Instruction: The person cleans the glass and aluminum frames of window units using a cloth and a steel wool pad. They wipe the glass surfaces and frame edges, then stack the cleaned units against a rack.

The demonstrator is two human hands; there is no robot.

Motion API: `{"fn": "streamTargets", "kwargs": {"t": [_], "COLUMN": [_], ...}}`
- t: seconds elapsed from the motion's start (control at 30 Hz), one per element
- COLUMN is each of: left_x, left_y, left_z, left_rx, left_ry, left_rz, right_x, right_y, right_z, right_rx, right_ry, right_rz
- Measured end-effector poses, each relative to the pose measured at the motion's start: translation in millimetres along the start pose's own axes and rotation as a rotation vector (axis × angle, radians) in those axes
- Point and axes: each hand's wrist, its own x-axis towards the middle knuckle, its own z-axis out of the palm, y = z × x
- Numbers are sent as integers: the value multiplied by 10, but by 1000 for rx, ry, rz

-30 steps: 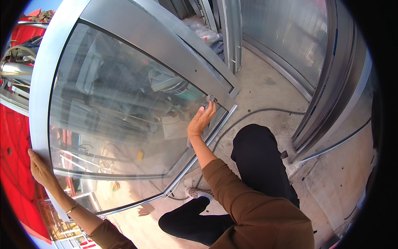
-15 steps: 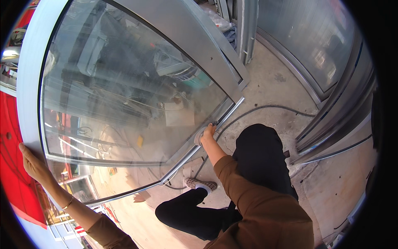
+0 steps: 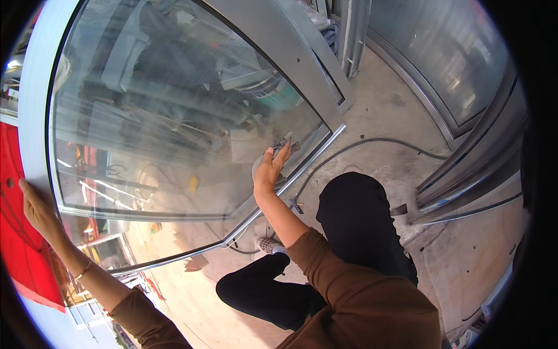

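A large glass panel [image 3: 174, 116] in a silver metal frame [image 3: 36, 128] leans in front of me. At its left edge my left hand [image 3: 39, 209] holds the frame, fingers along the outer side and thumb not clearly visible. My right hand [image 3: 272, 167] presses a crumpled grey rag [image 3: 281, 143] against the lower right part of the glass, thumb and fingers around it. Part of the rag is covered by the hand. Just below it runs the shiny bottom edge [image 3: 256, 214] of the frame.
A black cable [image 3: 372, 139] curves over the concrete floor [image 3: 383, 104] to my right. More framed panels [image 3: 436, 52] and metal profiles [image 3: 465, 157] stand on the right. Red material [image 3: 14, 232] is beyond my left hand. My bent knees are close below the panel.
My right hand has moved up and slightly left with the rag, from the bottom edge of the frame onto the glass. My left hand stays on the frame. The view has shifted slightly.
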Motion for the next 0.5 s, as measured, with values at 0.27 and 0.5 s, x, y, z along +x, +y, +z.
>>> {"fn": "streamTargets", "kwargs": {"t": [0.27,0.5], "left_x": [-68,-39], "left_y": [122,39], "left_z": [-33,-103], "left_rx": [-34,62], "left_ry": [-11,54], "left_rz": [-50,69], "right_x": [1288,961], "right_y": [927,872], "right_z": [-623,-283], "right_rx": [489,415], "right_ry": [148,128], "right_rz": [390,213]}}
